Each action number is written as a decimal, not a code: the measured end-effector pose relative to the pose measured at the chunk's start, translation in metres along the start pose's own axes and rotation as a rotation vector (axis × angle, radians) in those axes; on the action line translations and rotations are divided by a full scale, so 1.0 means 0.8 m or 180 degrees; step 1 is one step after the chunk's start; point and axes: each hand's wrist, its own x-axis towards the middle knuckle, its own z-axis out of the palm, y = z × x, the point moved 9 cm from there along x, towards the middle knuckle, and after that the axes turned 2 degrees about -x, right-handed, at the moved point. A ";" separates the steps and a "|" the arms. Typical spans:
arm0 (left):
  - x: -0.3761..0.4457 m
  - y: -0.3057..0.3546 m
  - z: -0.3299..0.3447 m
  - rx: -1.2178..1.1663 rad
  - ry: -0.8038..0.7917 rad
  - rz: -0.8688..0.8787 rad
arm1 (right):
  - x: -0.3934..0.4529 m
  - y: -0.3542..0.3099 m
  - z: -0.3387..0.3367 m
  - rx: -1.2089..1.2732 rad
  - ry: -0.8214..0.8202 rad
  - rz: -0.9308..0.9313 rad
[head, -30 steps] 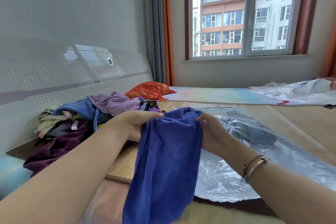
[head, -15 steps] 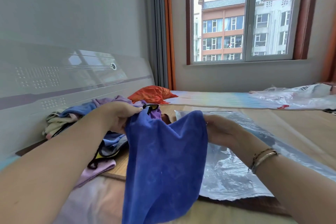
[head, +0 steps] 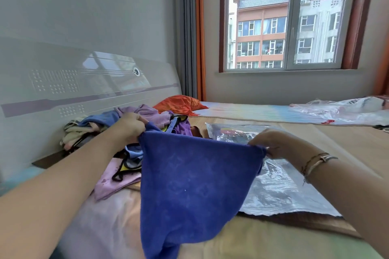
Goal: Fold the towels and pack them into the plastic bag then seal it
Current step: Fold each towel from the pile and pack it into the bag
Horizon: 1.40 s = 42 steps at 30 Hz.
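Blue towel spread for folding

Left hand and right hand each pinch a top corner of the blue towel, hanging above the plastic bag; keep corners level, then fold evenly.

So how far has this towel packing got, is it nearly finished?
Not nearly. Something dark seems to lie inside the plastic bag already, though I cannot tell what. Right now the left hand and right hand pinch the top corners of a blue towel, spread out, not yet folded. A heap of cloths on the left still waits, and the bag's sealing is still to come.
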 end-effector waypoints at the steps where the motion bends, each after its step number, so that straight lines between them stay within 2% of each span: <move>1: 0.003 -0.003 -0.007 0.0038 0.0181 0.0091 | -0.001 0.014 0.005 0.0201 -0.0146 0.0123; 3: 0.003 -0.013 -0.018 -0.0052 0.0426 0.0146 | -0.002 0.042 0.009 0.0561 -0.0318 0.0326; 5: 0.003 -0.023 -0.018 -0.0376 0.0386 0.0099 | -0.004 0.063 0.011 0.0603 -0.0441 0.0466; 9: 0.006 -0.036 -0.005 -0.0662 0.0233 0.0070 | -0.015 0.081 0.023 -0.0413 -0.0773 0.0502; 12: 0.009 -0.047 -0.003 -0.0837 0.0202 -0.0021 | -0.028 0.078 0.047 -0.0224 -0.1285 0.0455; 14: 0.004 -0.046 0.003 -0.0906 0.0015 0.0000 | -0.032 0.071 0.058 -0.0161 -0.1432 0.0363; 18: -0.011 -0.040 0.014 -0.0892 -0.0367 0.0097 | -0.034 0.063 0.074 0.0063 -0.1499 0.0258; 25: -0.016 -0.040 0.011 -0.1040 -0.0534 0.0282 | -0.053 0.049 0.124 -0.0277 -0.1301 -0.0442; 29: -0.021 -0.039 0.015 -0.1241 -0.0614 0.0294 | -0.067 0.063 0.148 -0.0724 -0.1442 -0.0361; 32: -0.024 -0.039 0.015 -0.1272 -0.0659 0.0299 | -0.084 0.067 0.161 -0.0884 -0.1283 -0.0356; 34: -0.024 -0.038 0.008 -0.1172 -0.0636 0.0352 | -0.087 0.052 0.160 -0.0390 -0.0983 -0.0459; 39: -0.039 -0.019 -0.038 -0.1235 -0.0268 0.0552 | -0.087 -0.027 0.075 0.1956 -0.0194 -0.0831; 42: -0.052 0.005 -0.077 -0.1248 0.0054 0.0841 | -0.108 -0.078 0.007 0.2198 0.0270 -0.1309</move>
